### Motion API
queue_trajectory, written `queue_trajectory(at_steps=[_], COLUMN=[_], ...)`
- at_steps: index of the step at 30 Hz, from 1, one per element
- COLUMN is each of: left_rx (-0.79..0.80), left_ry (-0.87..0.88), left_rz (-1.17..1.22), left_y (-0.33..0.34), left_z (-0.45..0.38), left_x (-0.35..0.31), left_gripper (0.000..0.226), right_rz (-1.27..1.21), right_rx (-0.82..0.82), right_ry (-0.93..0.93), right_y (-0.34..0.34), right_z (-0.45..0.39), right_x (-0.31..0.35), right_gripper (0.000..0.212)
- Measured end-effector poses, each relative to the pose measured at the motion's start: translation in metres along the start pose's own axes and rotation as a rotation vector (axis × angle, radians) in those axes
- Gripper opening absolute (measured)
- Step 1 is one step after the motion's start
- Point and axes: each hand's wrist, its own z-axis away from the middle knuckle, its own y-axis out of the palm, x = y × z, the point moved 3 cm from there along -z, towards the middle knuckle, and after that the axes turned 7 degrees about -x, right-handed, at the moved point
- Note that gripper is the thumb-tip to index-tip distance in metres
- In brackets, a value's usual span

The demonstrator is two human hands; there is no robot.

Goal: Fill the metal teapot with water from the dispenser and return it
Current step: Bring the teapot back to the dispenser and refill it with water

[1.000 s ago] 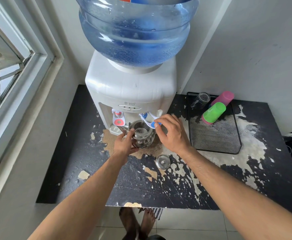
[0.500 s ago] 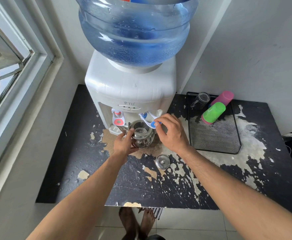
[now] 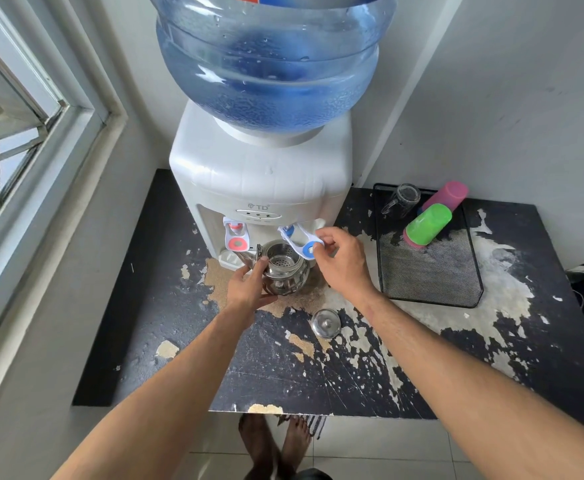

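Observation:
The open metal teapot (image 3: 285,271), its strainer showing inside, stands on the worn black table (image 3: 145,323) under the blue tap (image 3: 302,242) of the white water dispenser (image 3: 259,178). My left hand (image 3: 249,289) grips the teapot's left side. My right hand (image 3: 342,261) pinches the blue tap's lever, which is tilted out toward me. The teapot's round metal lid (image 3: 325,323) lies on the table just in front of the pot. I cannot make out a water stream.
A red tap (image 3: 235,237) sits left of the blue one. A large blue water bottle (image 3: 269,64) tops the dispenser. A black mesh tray (image 3: 432,271) on the right holds a glass mug (image 3: 403,199), a green cup (image 3: 427,225) and a pink cup (image 3: 448,195). A window frame (image 3: 41,140) lines the left.

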Motion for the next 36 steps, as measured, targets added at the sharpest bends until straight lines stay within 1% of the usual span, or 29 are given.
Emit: queue_trajectory(at_steps=[2,4,7,10,14,16,19,22,25,29,32,34,36], left_rx=[-0.001,-0.001,-0.002,0.001,0.009,0.014,0.021,0.03,0.054,0.086,0.119,0.15,0.176], left_ry=[0.002,0.002,-0.001,0.004,0.006,0.005,0.006,0.005,0.009,0.008,0.024,0.032,0.023], left_rz=[-0.005,-0.008,-0.005,-0.013,-0.011,-0.01,-0.014,-0.011,-0.01,-0.023,-0.058,-0.091,-0.108], left_y=[0.0,0.0,0.0,-0.001,-0.001,-0.001,-0.001,-0.002,-0.004,-0.011,-0.016,-0.019,-0.024], left_z=[0.001,0.001,0.001,0.0,-0.001,-0.001,-0.002,-0.002,0.0,0.002,0.005,0.008,0.013], left_x=[0.0,0.0,0.0,0.001,0.002,0.001,0.002,0.002,0.005,0.01,0.012,0.015,0.017], left_gripper=[0.069,0.068,0.067,0.067,0.064,0.063,0.063,0.062,0.06,0.059,0.048,0.037,0.032], right_rz=[-0.001,0.009,0.012,0.07,0.121,0.091,0.114,0.124,0.111,0.066,-0.038,-0.044,-0.042], right_rx=[0.063,0.094,0.069,0.056,0.025,0.034,0.053,0.063,0.07,0.2,0.342,0.414,0.442], right_ry=[0.087,0.134,0.206,0.247,0.194,0.14,0.059,-0.012,0.021,0.211,0.352,0.364,0.357], right_y=[0.008,0.017,0.034,0.054,0.065,0.06,0.048,0.04,0.036,0.039,0.039,0.037,0.037], right_z=[0.002,0.004,0.003,-0.004,-0.007,-0.003,0.007,0.017,0.024,0.03,0.034,0.037,0.04], right_x=[-0.003,-0.004,-0.005,-0.004,-0.008,-0.012,-0.013,-0.014,-0.016,-0.026,-0.029,-0.029,-0.031], right_gripper=[0.024,0.022,0.014,0.006,0.012,0.01,0.02,0.022,0.026,0.039,0.048,0.048,0.043])
